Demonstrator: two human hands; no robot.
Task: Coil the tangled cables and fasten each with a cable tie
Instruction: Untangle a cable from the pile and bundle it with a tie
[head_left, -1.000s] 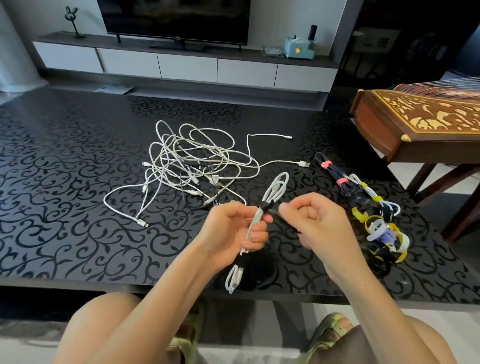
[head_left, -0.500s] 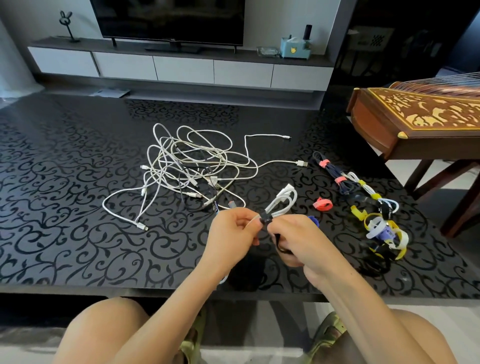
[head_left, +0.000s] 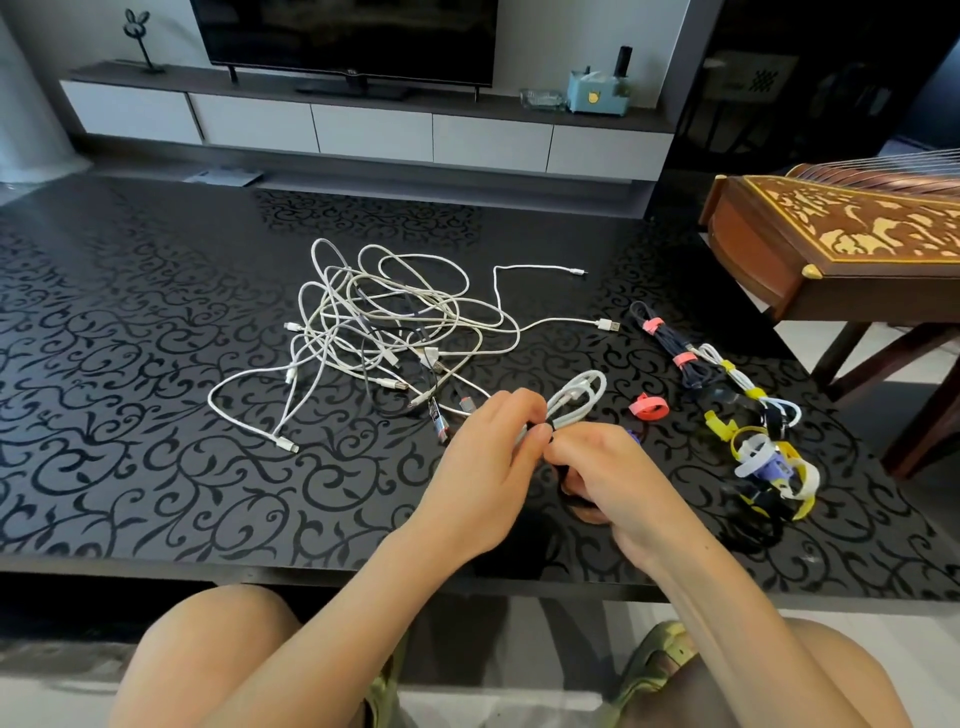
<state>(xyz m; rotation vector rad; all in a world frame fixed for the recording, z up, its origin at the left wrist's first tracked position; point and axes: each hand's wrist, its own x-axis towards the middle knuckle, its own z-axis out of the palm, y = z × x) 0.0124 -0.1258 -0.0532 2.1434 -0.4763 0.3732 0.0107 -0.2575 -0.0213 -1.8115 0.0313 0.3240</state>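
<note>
A person seated at the near edge of a glossy black table (head_left: 130, 415) with a scroll pattern is working on a coiled white cable (head_left: 576, 397), which is being held just above the tabletop near the middle of its near side, its looped end sticking out toward the far right. The left hand (head_left: 488, 457) is grasping the bundle, fingers curled round its middle, while the right hand (head_left: 608, 478) is meeting it from the right, its curled fingertips pinching a black cable tie (head_left: 550, 440) at the bundle; most of that tie is hidden between the fingers. Just beyond the hands, a tangle of white cables (head_left: 395, 322) is sprawling over the centre of the table, with several plugs trailing out to the left and right. A loose coral tie (head_left: 648, 407) is lying just right of the held loop. Farther right, a dark cable bundled with pink ties (head_left: 670, 343) is resting beside a white cable bound with yellow ties (head_left: 737, 382), and nearer along the same side a heap of spare ties (head_left: 769, 462) in yellow, white and purple is sitting near the table's right edge. A carved wooden stringed instrument (head_left: 852, 244) is standing off the table's far right corner, and a television (head_left: 343, 36) is sitting on a low cabinet (head_left: 363, 124) against the far wall.
</note>
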